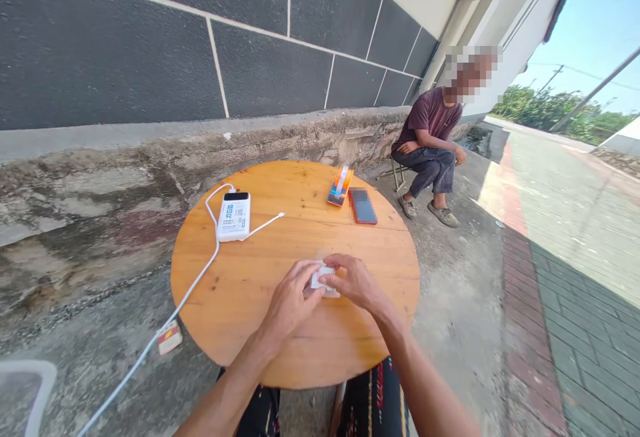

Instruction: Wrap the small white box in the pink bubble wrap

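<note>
Outdoors beside a dark tiled wall, a round wooden table fills mid-frame. Left hand and right hand both pinch one small white object at lower centre. One white power bank, one phone, one orange pack lie beyond.

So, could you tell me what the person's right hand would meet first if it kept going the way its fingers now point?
The right hand points left across the round table. It already touches the small white object, and just beyond that are the fingers of the left hand, so those would likely come first.
</note>
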`<state>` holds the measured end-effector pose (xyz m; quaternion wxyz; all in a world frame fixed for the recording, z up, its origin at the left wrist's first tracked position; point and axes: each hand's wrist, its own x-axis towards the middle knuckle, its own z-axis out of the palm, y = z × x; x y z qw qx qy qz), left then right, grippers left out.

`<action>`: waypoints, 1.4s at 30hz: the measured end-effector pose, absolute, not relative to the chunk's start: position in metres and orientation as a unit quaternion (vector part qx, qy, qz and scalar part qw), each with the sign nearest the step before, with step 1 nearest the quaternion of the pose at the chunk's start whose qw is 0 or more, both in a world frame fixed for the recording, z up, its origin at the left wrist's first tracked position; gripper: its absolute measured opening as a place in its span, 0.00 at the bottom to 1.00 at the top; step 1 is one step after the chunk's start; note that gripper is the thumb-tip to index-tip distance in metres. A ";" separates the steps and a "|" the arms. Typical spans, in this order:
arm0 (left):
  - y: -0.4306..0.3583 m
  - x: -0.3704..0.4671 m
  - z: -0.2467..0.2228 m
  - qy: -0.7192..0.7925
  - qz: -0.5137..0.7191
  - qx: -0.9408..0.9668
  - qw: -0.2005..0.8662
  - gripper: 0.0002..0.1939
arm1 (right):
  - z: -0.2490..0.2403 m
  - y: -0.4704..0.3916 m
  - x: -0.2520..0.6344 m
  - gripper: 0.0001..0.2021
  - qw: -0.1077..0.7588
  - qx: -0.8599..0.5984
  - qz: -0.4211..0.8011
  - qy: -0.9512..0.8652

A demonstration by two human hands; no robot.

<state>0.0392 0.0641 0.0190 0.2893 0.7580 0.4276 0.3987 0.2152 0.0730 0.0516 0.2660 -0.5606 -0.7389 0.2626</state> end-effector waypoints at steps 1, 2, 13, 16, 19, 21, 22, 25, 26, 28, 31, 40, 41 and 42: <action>0.062 0.039 0.020 0.424 0.395 0.760 0.293 0.19 | 0.049 0.067 0.215 0.14 0.279 -0.563 0.256 -0.734; 0.059 0.038 0.021 0.420 0.388 0.764 0.298 0.19 | 0.046 0.061 0.215 0.15 0.287 -0.565 0.247 -0.733; 0.035 0.025 0.022 0.437 0.363 0.753 0.331 0.19 | 0.041 0.017 0.219 0.12 0.370 -0.565 0.227 -0.702; 0.037 0.025 0.023 0.440 0.360 0.753 0.331 0.19 | 0.027 -0.005 0.218 0.09 0.392 -0.588 0.256 -0.660; 0.037 0.026 0.023 0.442 0.367 0.751 0.325 0.18 | 0.011 -0.017 0.205 0.08 0.395 -0.602 0.289 -0.631; 0.036 0.027 0.024 0.444 0.371 0.747 0.327 0.17 | 0.002 -0.019 0.196 0.08 0.403 -0.620 0.267 -0.618; 0.036 0.027 0.023 0.444 0.373 0.745 0.329 0.17 | 0.000 -0.018 0.193 0.08 0.405 -0.625 0.254 -0.617; 0.035 0.027 0.022 0.445 0.373 0.743 0.333 0.17 | 0.003 -0.017 0.198 0.08 0.394 -0.613 0.248 -0.638; 0.035 0.027 0.021 0.445 0.371 0.743 0.335 0.17 | 0.006 -0.016 0.202 0.08 0.392 -0.609 0.248 -0.643; 0.036 0.027 0.018 0.443 0.373 0.741 0.340 0.17 | 0.013 -0.009 0.215 0.09 0.396 -0.613 0.238 -0.641; 0.036 0.027 0.014 0.435 0.384 0.735 0.351 0.18 | 0.021 0.015 0.231 0.10 0.387 -0.628 0.229 -0.635; 0.036 0.027 0.007 0.423 0.411 0.733 0.339 0.19 | 0.037 0.097 0.220 0.08 0.210 -0.636 0.235 -0.705; 0.036 0.027 0.007 0.422 0.411 0.733 0.339 0.19 | 0.037 0.099 0.217 0.08 0.200 -0.637 0.234 -0.706; 0.036 0.027 0.007 0.421 0.411 0.734 0.340 0.19 | 0.036 0.100 0.213 0.07 0.192 -0.639 0.235 -0.707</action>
